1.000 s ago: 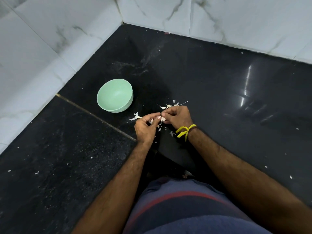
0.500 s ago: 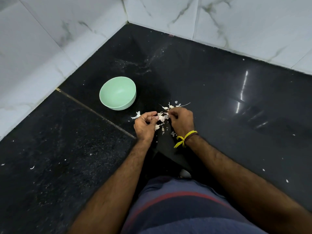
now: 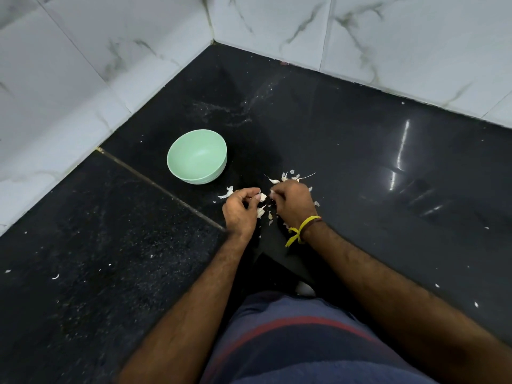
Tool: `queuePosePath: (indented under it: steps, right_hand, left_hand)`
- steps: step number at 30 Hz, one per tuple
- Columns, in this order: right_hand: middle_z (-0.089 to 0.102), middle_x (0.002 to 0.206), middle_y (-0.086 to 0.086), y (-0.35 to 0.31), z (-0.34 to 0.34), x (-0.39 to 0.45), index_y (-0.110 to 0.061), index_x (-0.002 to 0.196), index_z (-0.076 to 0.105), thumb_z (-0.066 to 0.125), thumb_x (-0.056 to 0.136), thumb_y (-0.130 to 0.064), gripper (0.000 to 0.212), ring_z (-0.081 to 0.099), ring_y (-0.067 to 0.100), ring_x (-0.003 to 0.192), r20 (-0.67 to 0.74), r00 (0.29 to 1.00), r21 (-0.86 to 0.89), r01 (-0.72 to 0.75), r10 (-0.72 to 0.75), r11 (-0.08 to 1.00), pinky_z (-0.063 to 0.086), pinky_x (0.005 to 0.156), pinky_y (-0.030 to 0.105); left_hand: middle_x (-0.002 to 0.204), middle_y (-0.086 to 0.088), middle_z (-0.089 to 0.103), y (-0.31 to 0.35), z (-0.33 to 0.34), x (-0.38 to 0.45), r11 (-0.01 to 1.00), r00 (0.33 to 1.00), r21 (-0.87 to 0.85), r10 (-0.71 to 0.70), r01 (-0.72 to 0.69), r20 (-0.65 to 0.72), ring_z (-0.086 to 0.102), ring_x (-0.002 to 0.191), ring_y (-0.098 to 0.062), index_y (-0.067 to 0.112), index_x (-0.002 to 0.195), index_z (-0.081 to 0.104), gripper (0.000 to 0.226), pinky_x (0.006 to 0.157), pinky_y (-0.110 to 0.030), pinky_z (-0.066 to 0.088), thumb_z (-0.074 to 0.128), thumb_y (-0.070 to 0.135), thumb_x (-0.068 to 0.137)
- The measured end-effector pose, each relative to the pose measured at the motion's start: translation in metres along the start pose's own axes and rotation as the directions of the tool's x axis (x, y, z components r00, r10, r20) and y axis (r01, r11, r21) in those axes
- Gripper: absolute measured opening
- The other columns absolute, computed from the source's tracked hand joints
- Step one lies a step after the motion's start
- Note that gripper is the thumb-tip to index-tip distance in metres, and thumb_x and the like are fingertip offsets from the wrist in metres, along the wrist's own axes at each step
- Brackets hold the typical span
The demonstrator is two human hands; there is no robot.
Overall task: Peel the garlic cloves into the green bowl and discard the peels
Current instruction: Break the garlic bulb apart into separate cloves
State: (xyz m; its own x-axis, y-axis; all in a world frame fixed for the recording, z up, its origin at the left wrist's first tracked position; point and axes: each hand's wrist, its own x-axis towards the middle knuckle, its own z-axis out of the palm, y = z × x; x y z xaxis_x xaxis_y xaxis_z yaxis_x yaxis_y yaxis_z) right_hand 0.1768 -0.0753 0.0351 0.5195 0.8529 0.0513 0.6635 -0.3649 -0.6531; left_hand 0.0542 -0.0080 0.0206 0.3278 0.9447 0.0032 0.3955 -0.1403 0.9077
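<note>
A green bowl point(image 3: 197, 156) stands on the black stone counter, and I see nothing inside it. Just below and right of it, my left hand point(image 3: 240, 211) pinches a small pale garlic clove point(image 3: 262, 197) between thumb and fingers. My right hand point(image 3: 293, 204), with a yellow thread at the wrist, has its fingers curled close to the clove; whether they grip a peel is hidden. White peels point(image 3: 288, 176) lie scattered beyond the right hand, more peel bits point(image 3: 261, 211) lie between the hands, and one peel point(image 3: 227, 192) lies left of the left hand.
White marble-tiled walls point(image 3: 83, 79) close in the counter at the left and back, meeting in a corner. A seam point(image 3: 155, 184) runs diagonally across the black counter. Small white flecks dot the surface. My lap in blue and red cloth fills the bottom.
The hands have drawn a little apart; the right hand has pulled off to the right of the clove that the left hand holds. The view has shifted slightly.
</note>
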Motion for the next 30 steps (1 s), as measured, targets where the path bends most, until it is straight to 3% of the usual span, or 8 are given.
queuePosePath:
  steps: [3,5,8,11,15,17,22,30]
  right_hand:
    - [0.066,0.063,-0.004,0.002,-0.007,0.002,-0.010,0.074,0.073,0.069,0.086,-0.013,0.013,0.063,0.014,0.065,-0.026,0.983,0.233,-0.171,0.182,0.957,0.050,0.070,0.025]
    - [0.071,0.067,0.001,0.003,-0.009,0.003,-0.012,0.078,0.075,0.072,0.085,-0.009,0.009,0.071,0.014,0.067,0.040,0.964,0.404,-0.257,0.263,0.878,0.059,0.072,0.030]
    - [0.073,0.069,0.004,0.002,-0.011,0.000,-0.015,0.081,0.075,0.075,0.083,-0.005,0.011,0.073,0.017,0.069,0.105,0.954,0.510,-0.293,0.280,0.809,0.062,0.071,0.036]
    - [0.074,0.070,0.002,0.000,-0.012,-0.004,-0.012,0.085,0.077,0.078,0.081,-0.009,0.005,0.073,0.013,0.068,0.107,0.966,0.506,-0.256,0.234,0.824,0.062,0.069,0.033]
    - [0.075,0.077,0.000,0.000,-0.016,-0.006,-0.011,0.088,0.078,0.081,0.077,-0.009,0.012,0.072,0.007,0.073,0.044,0.975,0.430,-0.216,0.218,0.876,0.060,0.072,0.025]
    - [0.076,0.080,-0.001,-0.001,-0.017,-0.007,-0.012,0.088,0.079,0.081,0.076,-0.008,0.013,0.070,0.003,0.075,0.025,0.974,0.423,-0.216,0.227,0.880,0.058,0.073,0.018]
    - [0.074,0.080,-0.007,-0.005,-0.018,-0.003,-0.016,0.090,0.079,0.079,0.079,-0.009,0.013,0.068,0.000,0.077,0.003,0.973,0.422,-0.210,0.230,0.882,0.055,0.074,0.018]
    - [0.070,0.070,-0.008,-0.015,-0.031,0.015,-0.016,0.080,0.079,0.077,0.082,-0.016,0.003,0.066,0.005,0.071,-0.025,0.987,0.242,-0.146,0.156,0.959,0.056,0.067,0.020]
  left_hand:
    - [0.102,0.000,0.070,0.000,0.001,-0.001,0.991,0.993,0.069,0.116,-0.114,-0.033,0.064,0.089,-0.006,0.014,0.100,0.079,0.015,0.085,-0.018,0.052,0.076,0.008,0.087]
    - [0.104,0.002,0.070,0.001,0.000,-0.001,0.987,0.988,0.079,0.147,-0.143,-0.047,0.065,0.098,-0.009,0.015,0.101,0.079,0.015,0.089,-0.022,0.052,0.076,0.011,0.087]
    - [0.099,0.000,0.074,0.005,0.001,-0.001,0.995,0.994,-0.023,0.101,-0.101,0.038,0.068,0.092,-0.009,0.014,0.106,0.078,0.017,0.085,-0.024,0.055,0.072,0.011,0.091]
    - [0.097,-0.006,0.078,0.011,0.006,-0.001,0.983,0.979,-0.176,-0.006,0.043,0.205,0.074,0.086,-0.018,0.009,0.115,0.075,0.022,0.081,-0.031,0.060,0.069,0.007,0.093]
    - [0.097,-0.014,0.077,0.017,0.007,-0.003,0.943,0.965,-0.299,-0.068,0.145,0.254,0.074,0.083,-0.016,-0.001,0.115,0.072,0.023,0.076,-0.024,0.061,0.069,-0.002,0.091]
    - [0.098,-0.012,0.077,0.020,0.007,-0.003,0.933,0.964,-0.326,-0.072,0.156,0.255,0.074,0.084,-0.016,-0.001,0.114,0.072,0.023,0.076,-0.024,0.061,0.070,-0.002,0.091]
    - [0.101,-0.009,0.077,0.023,0.011,-0.005,0.919,0.975,-0.367,-0.072,0.146,0.209,0.075,0.091,-0.019,0.004,0.113,0.073,0.025,0.083,-0.031,0.061,0.071,-0.003,0.089]
    - [0.089,-0.015,0.075,0.040,0.010,0.008,0.876,0.980,-0.442,-0.154,0.194,0.126,0.075,0.078,-0.013,-0.009,0.107,0.071,0.019,0.074,-0.021,0.060,0.070,-0.008,0.088]
